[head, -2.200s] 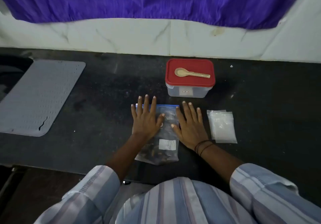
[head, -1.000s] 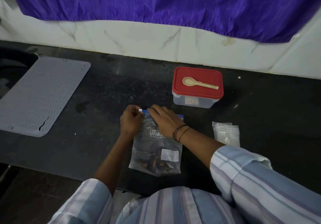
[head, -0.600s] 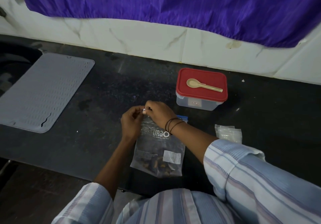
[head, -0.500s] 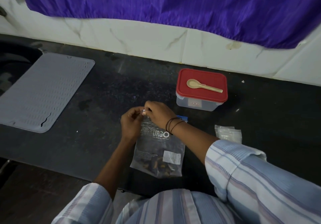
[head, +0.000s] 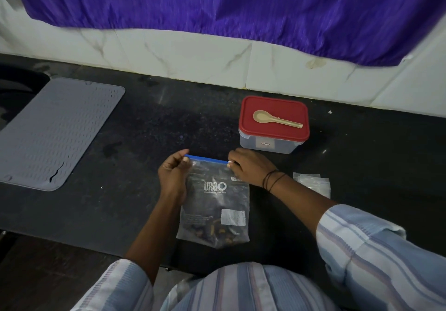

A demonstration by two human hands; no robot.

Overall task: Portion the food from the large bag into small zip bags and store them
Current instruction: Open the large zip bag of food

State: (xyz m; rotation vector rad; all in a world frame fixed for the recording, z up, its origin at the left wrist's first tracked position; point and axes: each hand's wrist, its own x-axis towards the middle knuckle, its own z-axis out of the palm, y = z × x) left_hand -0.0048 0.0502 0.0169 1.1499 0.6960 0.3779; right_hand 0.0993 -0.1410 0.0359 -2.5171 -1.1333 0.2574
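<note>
The left hand (head: 172, 178) pinches the left end of the blue zip strip (head: 208, 158), thumb tip against curled forefinger. The right hand (head: 251, 168) pinches the right end of that strip, around a small white slider tab (head: 230, 163), its other fingers curled under. Whether the seal between them is parted, I cannot tell.

The strip tops a large clear plastic zip bag with white lettering and a white label (head: 214, 202). The bag lies flat on the black stone counter (head: 149, 129), running from both sets of fingertips toward six o'clock, its mouth at twelve. The dark food pieces (head: 212, 232) sit bunched in its bottom end, well apart from the fingers.

Judgement: the film is soft, limp and somewhat slippery, and the load looks light. The stiffer zip strip is the sound place to hold; a grip lower down would let the mouth sag and the contents shift.

At three o'clock of the right wrist lies a small stack of clear zip bags (head: 312, 184), partly hidden by the forearm. At one o'clock stands a rectangular clear plastic box with a red lid (head: 274, 127), a beige plastic spoon (head: 275, 119) resting on the lid. At nine o'clock lies a grey ribbed mat (head: 55, 129).
</note>
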